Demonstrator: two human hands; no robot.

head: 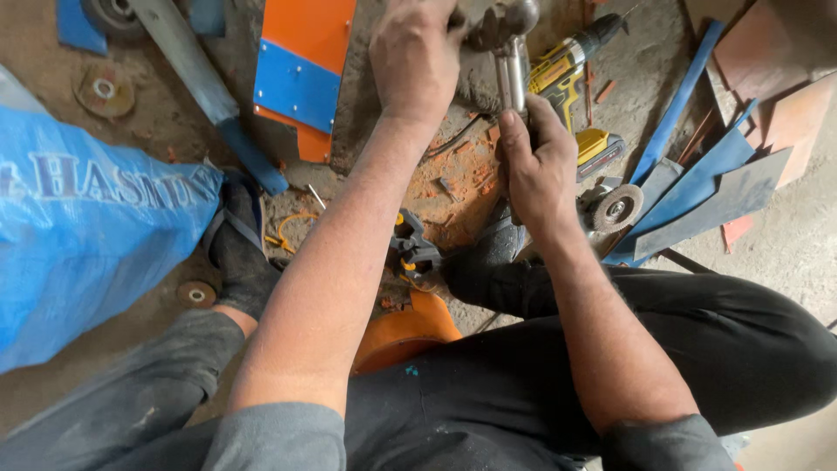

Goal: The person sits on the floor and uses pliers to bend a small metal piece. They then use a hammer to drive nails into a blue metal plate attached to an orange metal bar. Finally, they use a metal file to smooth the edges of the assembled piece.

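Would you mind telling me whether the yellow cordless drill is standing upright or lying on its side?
Lying on its side. The yellow cordless drill rests flat on the dusty floor, chuck pointing away, just beyond the right hand.

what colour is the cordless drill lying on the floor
The drill is yellow and black, lying just beyond the right hand. The head view shows it.

A shiny metal tool [513, 61] is standing nearly upright just left of the yellow drill [571, 83], which is lying on the dirt floor. Its handle is made of two parallel silvery bars, and these are running up into a rounded, dull grey head that is sitting higher than the drill's body, at the top edge of view. The lower end of the bars is hidden inside a fist.
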